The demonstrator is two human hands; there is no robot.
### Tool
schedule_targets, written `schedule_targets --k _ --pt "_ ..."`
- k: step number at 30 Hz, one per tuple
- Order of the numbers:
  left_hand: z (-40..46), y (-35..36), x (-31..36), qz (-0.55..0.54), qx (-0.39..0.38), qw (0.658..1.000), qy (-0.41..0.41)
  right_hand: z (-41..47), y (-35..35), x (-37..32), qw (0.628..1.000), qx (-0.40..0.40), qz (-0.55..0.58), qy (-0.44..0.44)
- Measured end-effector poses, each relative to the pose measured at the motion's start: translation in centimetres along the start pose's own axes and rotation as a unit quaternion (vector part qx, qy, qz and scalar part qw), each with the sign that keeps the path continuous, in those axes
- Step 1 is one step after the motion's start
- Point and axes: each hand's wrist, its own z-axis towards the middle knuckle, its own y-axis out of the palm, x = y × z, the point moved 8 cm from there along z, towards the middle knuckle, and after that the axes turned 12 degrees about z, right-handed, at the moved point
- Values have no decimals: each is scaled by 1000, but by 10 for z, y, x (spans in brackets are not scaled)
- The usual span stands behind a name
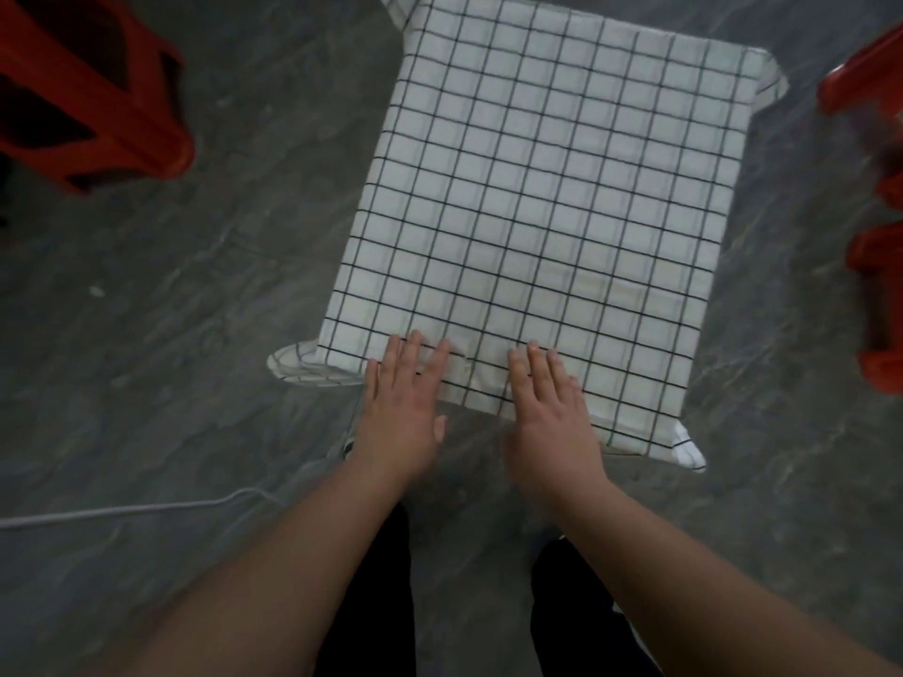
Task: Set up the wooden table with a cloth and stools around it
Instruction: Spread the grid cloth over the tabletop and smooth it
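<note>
From the head view, the checked cloth already covers the table, its long axis running straight away from the person. Both hands lie flat and released on its near edge, left hand and right hand side by side. 2 red stools stand well apart from the table, one stool far left, nearer the left hand, and the other stool at the right edge, so I'd judge either needs a sideways reach.

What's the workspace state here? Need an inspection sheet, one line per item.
Surface: table hidden under the checked cloth; wood not visible.
Job's things: cloth spread flat, corners hanging; red stool at far left, red stools at right edge, blurred.
Clutter: nothing seen.
Hands: left hand and right hand flat, pressing the cloth's near edge.
Cables: white cord on the floor, left.
Surroundings: grey marbled floor.
</note>
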Motion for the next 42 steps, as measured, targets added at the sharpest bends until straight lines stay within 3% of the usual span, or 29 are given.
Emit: schedule_targets --k 10,13,19,23,26,32,42 --pt "22 -1 -150 -59 11 997 -41 60 37 -117 1000 7 -20 -4" --pt "33 7 -175 -81 -21 996 -38 76 48 -145 999 11 -29 -8" --pt "52 32 -186 -34 -92 995 13 101 73 -176 998 -14 -43 -49" --pt "56 29 -184 -21 -65 998 17 109 94 -188 992 -46 -59 -98" --pt "59 43 -186 -60 -50 997 11 112 104 -188 989 -31 -89 -114" --pt "65 80 -193 -138 -140 980 -17 114 113 -180 985 -4 -116 -129" --pt "76 108 -204 -159 -177 971 -22 115 119 -177 981 15 -147 -128"
